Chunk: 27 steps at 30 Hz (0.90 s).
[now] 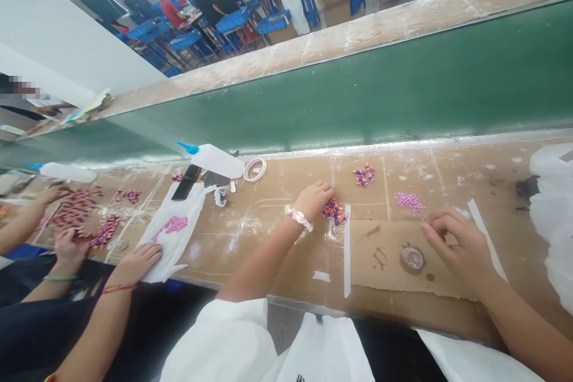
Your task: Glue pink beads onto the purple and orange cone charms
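My left hand, with a pale band at the wrist, reaches down to a pile of small purple-and-orange pieces. Its fingers are curled together at the pile's edge, and whatever they grip is hidden. My right hand hovers over the right side of a cardboard sheet, thumb and forefinger brought together; anything between them is too small to make out. Just left of it lie small pink pieces. On the cardboard sits a small round dish with a wet-looking rim.
Another purple-and-orange cluster lies further back. A tape roll, a white squeeze bottle and a phone are to the left. Co-workers' hands work there. White plastic bulges at right; a green partition runs behind.
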Motion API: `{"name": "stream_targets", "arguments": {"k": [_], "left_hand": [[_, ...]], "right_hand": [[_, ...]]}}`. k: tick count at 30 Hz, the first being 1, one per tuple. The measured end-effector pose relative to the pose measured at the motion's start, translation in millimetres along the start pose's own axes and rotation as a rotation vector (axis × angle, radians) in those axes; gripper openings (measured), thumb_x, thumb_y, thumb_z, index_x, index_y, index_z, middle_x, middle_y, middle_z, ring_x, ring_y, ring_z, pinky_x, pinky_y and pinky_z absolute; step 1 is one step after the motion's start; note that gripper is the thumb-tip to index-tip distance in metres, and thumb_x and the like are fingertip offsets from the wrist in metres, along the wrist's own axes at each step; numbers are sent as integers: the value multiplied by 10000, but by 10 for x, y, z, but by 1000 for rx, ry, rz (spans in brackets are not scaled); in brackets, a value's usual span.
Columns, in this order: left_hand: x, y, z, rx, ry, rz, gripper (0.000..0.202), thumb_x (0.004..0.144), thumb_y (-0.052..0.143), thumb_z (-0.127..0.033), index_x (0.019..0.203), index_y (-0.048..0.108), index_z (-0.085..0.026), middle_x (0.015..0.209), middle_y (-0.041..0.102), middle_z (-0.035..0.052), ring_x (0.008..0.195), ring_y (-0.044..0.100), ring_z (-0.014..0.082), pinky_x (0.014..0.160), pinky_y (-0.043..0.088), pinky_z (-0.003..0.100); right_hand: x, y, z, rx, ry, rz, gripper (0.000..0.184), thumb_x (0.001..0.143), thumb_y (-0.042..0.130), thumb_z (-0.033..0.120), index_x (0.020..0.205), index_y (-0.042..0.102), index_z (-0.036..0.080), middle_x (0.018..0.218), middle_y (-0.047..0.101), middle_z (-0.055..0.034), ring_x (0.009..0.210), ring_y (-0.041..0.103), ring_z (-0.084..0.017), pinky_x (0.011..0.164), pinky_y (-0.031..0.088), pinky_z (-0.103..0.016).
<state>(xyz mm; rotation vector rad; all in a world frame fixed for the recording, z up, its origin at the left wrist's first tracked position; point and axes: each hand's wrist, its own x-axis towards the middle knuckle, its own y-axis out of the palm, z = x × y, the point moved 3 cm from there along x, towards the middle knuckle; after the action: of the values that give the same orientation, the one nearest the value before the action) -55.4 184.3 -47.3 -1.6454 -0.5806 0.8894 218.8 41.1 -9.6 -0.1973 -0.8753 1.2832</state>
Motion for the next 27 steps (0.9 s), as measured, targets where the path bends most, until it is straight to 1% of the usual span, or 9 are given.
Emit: {"name": "stream_targets", "arguments": {"k": [6,10,12,13,14,15,18,21,27], "left_hand": [[87,-54,59,-131,-40,-120,155,861,439,-69,876,572,-149,841,576,68,852,548,184,811,471,312],[73,-257,49,-339,-92,-337,261,917,367,-145,1121,531,-151,975,569,95,895,557,172,840,478,337],[2,-324,-113,-546,-123,-435,312,959,299,-231,1191,495,-160,935,556,72,760,551,121,715,494,277],[-43,-318,-228,-957,-142,-482,290,945,384,-297,1155,528,-159,846,545,40,666,523,100,629,476,246],[-81,-279,-385,-1352,-152,-475,275,893,511,-344,1093,565,-163,791,528,16,625,501,82,570,448,215],[-108,-213,-581,-1685,-164,-381,284,821,628,-345,1035,595,-160,796,528,11,635,504,69,545,426,189],[-166,31,-1158,-2292,-316,-80,319,650,807,-266,891,641,-141,777,544,1,617,497,36,508,387,143],[-171,242,-1449,-2474,-456,-19,331,614,835,-272,858,659,-133,753,565,-4,582,484,22,477,367,130],[-151,427,-1425,-2473,-506,-26,383,571,861,-326,811,643,-122,661,555,-24,511,452,13,443,343,128]], "right_hand": [[23,13,-151,-64,20,-10,291,886,535,234,631,398,212,751,571,-16,602,517,-129,539,398,-269],[71,11,-445,-188,191,69,79,863,522,269,819,541,207,743,589,-20,557,503,-134,523,412,-275],[78,15,-580,-254,267,129,179,841,485,234,995,569,197,807,623,-44,617,559,-164,528,425,-286],[77,24,-629,-287,284,167,226,836,463,218,1032,573,197,854,638,-57,661,584,-180,531,427,-291],[75,37,-665,-314,288,206,243,835,445,207,1035,584,199,895,648,-66,697,599,-192,532,426,-295],[70,53,-689,-336,285,246,240,840,433,206,1013,599,204,922,653,-68,720,607,-199,531,422,-298],[60,101,-712,-341,276,309,207,866,443,239,948,632,213,927,658,-59,709,604,-194,531,419,-301],[62,130,-699,-323,261,302,178,882,471,259,877,644,214,912,656,-53,752,606,-196,592,440,-309],[74,182,-696,-424,224,315,173,906,469,243,823,617,211,910,645,-59,849,588,-229,686,442,-341]]}}
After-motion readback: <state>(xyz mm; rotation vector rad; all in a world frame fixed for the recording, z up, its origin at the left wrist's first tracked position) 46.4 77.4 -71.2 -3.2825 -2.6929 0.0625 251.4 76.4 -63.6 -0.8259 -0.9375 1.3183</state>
